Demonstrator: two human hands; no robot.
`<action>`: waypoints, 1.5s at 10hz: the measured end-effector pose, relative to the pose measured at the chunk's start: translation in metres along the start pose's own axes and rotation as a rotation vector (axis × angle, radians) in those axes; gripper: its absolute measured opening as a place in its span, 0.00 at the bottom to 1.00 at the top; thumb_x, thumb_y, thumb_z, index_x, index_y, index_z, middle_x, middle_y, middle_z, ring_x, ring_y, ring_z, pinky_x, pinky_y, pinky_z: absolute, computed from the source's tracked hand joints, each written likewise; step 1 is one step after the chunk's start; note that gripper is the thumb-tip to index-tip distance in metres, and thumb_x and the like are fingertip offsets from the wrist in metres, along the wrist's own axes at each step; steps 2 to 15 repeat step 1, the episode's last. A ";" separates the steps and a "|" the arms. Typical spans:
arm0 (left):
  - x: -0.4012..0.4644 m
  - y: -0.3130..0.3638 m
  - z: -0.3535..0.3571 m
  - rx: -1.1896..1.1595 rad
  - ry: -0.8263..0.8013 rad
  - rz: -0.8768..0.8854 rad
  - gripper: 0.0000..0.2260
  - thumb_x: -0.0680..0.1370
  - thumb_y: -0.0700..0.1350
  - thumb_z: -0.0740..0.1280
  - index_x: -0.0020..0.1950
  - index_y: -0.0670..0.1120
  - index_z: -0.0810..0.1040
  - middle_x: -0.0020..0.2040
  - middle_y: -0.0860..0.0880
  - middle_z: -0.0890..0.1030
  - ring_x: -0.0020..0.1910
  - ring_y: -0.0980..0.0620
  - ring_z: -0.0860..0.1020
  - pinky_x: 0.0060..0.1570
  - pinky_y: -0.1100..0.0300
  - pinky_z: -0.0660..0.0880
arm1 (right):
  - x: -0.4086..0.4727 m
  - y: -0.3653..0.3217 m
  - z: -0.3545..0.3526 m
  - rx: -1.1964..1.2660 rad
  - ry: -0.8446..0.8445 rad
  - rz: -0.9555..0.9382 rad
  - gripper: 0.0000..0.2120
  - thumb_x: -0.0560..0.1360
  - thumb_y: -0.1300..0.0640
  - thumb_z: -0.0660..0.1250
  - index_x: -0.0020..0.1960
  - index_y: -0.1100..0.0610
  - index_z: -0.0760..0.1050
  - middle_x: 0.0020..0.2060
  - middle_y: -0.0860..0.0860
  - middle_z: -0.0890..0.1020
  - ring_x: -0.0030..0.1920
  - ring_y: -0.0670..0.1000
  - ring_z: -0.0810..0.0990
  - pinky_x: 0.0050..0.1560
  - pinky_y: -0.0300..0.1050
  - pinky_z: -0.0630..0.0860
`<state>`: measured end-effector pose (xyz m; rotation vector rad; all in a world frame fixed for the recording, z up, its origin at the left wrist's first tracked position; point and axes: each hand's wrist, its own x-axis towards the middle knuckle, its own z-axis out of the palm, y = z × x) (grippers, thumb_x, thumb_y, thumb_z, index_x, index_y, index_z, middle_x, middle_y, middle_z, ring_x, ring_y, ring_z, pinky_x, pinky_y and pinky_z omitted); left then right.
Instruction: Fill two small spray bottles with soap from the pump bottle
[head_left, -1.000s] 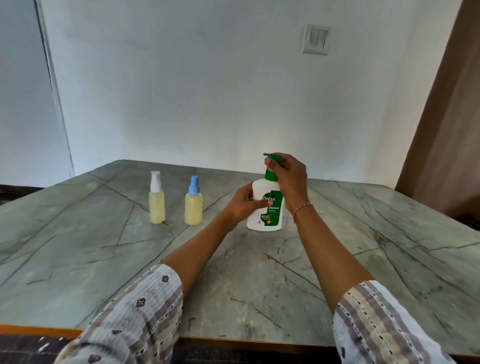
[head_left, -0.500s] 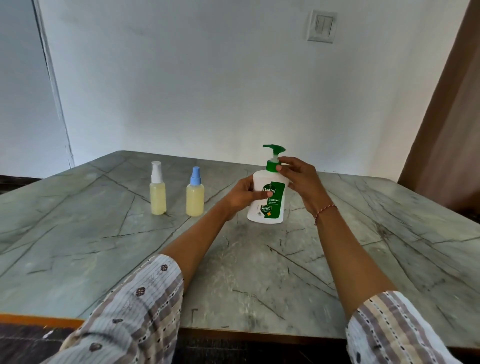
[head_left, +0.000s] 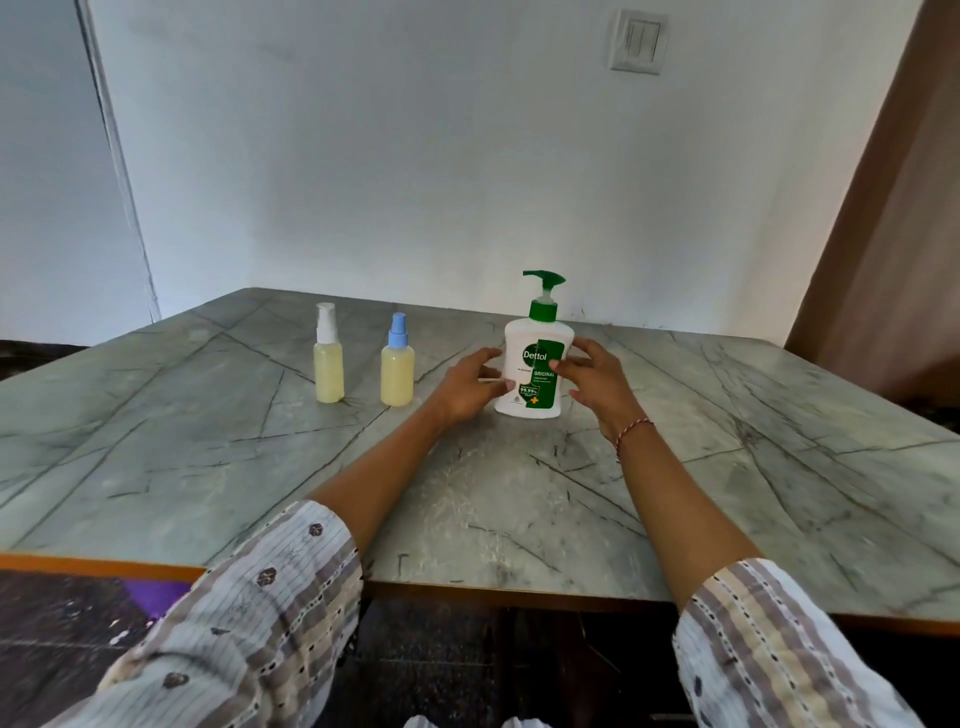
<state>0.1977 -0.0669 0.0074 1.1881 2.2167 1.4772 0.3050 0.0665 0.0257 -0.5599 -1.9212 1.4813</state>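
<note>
The white pump bottle (head_left: 537, 358), with a green label and green pump head, stands upright on the marble table (head_left: 727, 467). My left hand (head_left: 467, 389) holds its left side, thumb across the lower front. My right hand (head_left: 597, 382) cups its right side, thumb on the label. Left of them stand two small spray bottles of pale yellow liquid, both capped. One has a white sprayer (head_left: 328, 358), the other a blue sprayer (head_left: 397, 364). Neither hand touches them.
The table's far edge runs close behind the bottles, against a white wall with a switch plate (head_left: 636, 41). The table's orange-trimmed near edge (head_left: 104, 564) crosses below my sleeves. A brown curtain (head_left: 893, 234) hangs at the right.
My right hand has come down from the pump head, past the green collar, to the side of the bottle's body. My left hand has stayed on the bottle.
</note>
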 end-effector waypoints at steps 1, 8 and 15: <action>-0.010 -0.001 0.000 0.072 0.075 0.019 0.24 0.76 0.45 0.66 0.71 0.44 0.64 0.65 0.40 0.72 0.63 0.44 0.72 0.64 0.51 0.69 | -0.012 0.006 0.008 -0.197 0.224 -0.121 0.26 0.74 0.59 0.67 0.70 0.58 0.64 0.66 0.58 0.72 0.65 0.55 0.71 0.64 0.47 0.68; -0.010 -0.001 0.000 0.072 0.075 0.019 0.24 0.76 0.45 0.66 0.71 0.44 0.64 0.65 0.40 0.72 0.63 0.44 0.72 0.64 0.51 0.69 | -0.012 0.006 0.008 -0.197 0.224 -0.121 0.26 0.74 0.59 0.67 0.70 0.58 0.64 0.66 0.58 0.72 0.65 0.55 0.71 0.64 0.47 0.68; -0.010 -0.001 0.000 0.072 0.075 0.019 0.24 0.76 0.45 0.66 0.71 0.44 0.64 0.65 0.40 0.72 0.63 0.44 0.72 0.64 0.51 0.69 | -0.012 0.006 0.008 -0.197 0.224 -0.121 0.26 0.74 0.59 0.67 0.70 0.58 0.64 0.66 0.58 0.72 0.65 0.55 0.71 0.64 0.47 0.68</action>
